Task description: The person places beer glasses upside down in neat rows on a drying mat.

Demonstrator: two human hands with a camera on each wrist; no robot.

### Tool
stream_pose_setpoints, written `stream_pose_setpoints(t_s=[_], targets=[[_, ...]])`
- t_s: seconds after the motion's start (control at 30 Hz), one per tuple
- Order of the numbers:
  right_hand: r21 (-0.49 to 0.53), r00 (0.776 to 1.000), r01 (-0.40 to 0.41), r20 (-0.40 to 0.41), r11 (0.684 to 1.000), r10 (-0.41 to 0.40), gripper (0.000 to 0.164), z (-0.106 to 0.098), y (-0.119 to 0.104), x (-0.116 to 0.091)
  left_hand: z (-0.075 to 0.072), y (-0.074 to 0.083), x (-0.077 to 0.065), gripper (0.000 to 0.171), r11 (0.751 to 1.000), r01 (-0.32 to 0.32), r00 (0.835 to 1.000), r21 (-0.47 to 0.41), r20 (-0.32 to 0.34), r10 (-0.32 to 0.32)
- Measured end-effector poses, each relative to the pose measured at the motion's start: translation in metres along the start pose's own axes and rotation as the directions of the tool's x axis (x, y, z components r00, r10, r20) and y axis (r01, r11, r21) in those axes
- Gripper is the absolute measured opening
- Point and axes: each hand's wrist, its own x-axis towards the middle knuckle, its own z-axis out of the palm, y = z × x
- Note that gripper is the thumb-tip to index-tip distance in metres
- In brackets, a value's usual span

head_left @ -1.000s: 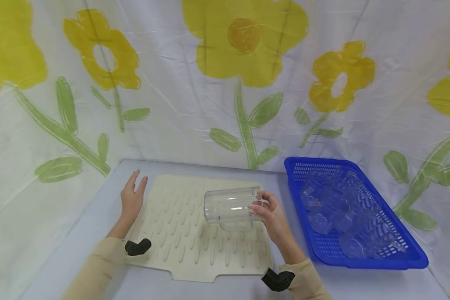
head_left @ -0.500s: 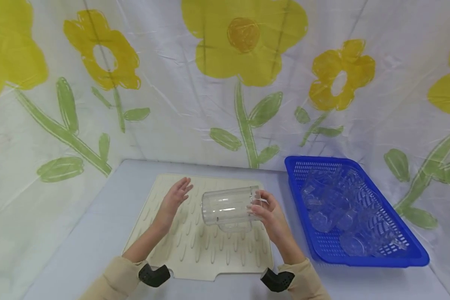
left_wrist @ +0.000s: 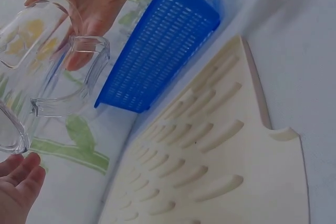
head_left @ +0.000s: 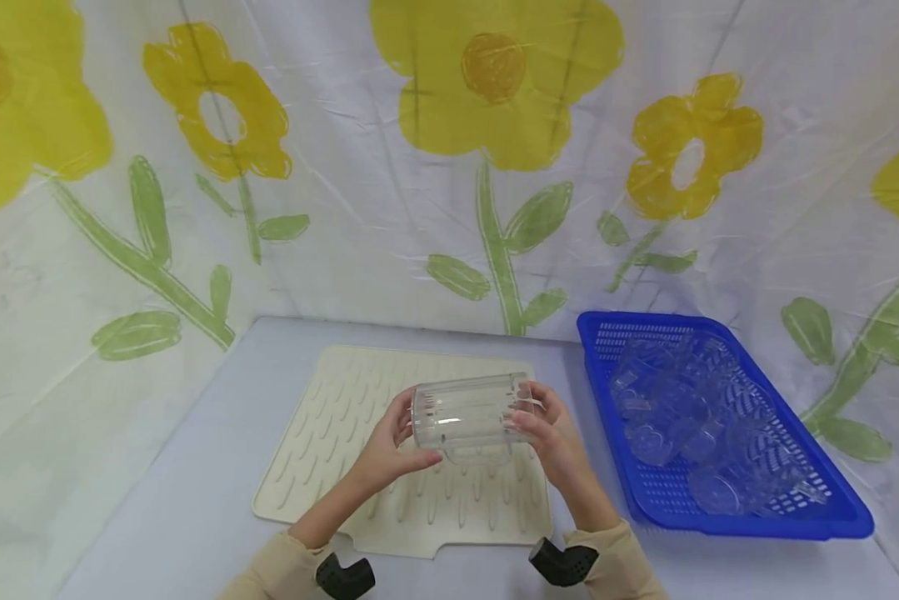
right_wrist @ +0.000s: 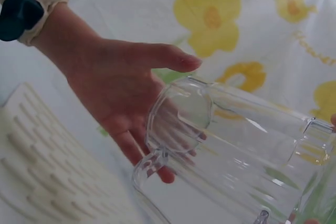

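Note:
A clear pitcher (head_left: 464,417) with a side handle lies horizontally in the air over the cream ribbed mat (head_left: 329,450). My right hand (head_left: 557,442) grips it at its right end, thumb in front and fingers behind. At the left end, my left hand (head_left: 382,454) is spread round the base, thumb stretched out below. In the right wrist view, the left palm (right_wrist: 118,77) faces the round base with thumb and fingers apart. The pitcher's handle (left_wrist: 97,69) shows toward the mat in the left wrist view, and only the left fingertips (left_wrist: 29,174) come in beside the base.
To the right stands a blue perforated basket (head_left: 749,525) holding several clear vessels (head_left: 666,417). The white table (head_left: 172,492) runs round the mat, and a flower-printed curtain (head_left: 344,250) hangs right behind it.
My left hand has moved right from beside the mat's left edge to the pitcher's base. The right hand keeps its grip, and the pitcher stays almost in place.

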Motion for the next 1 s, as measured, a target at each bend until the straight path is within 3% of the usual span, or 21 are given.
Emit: stream_pose_setpoints(t_s=[0.27, 0.67, 0.87, 1.0], targets=[[0.043, 1.0, 0.004, 0.018, 0.999, -0.005, 0.055, -0.006, -0.002, -0.001, 0.006, -0.001, 0.007, 0.075, 0.996, 0.017, 1.0, -0.084, -0.02, -0.019], [0.02, 0.998, 0.018, 0.057, 1.0, -0.019, 0.044, -0.012, -0.004, -0.004, 0.006, 0.004, 0.013, 0.065, 0.993, -0.079, 0.997, -0.086, -0.017, 0.078], [-0.046, 0.995, -0.002, 0.102, 0.999, 0.007, 0.034, -0.017, -0.003, -0.005, 0.0, 0.009, 0.016, 0.062, 0.994, -0.078, 0.997, -0.074, -0.015, 0.077], [-0.154, 0.985, -0.023, 0.167, 0.988, 0.049, 0.039, -0.026, -0.002, -0.005, -0.003, 0.013, 0.021, 0.066, 0.992, -0.083, 0.996, -0.098, -0.025, 0.081]])
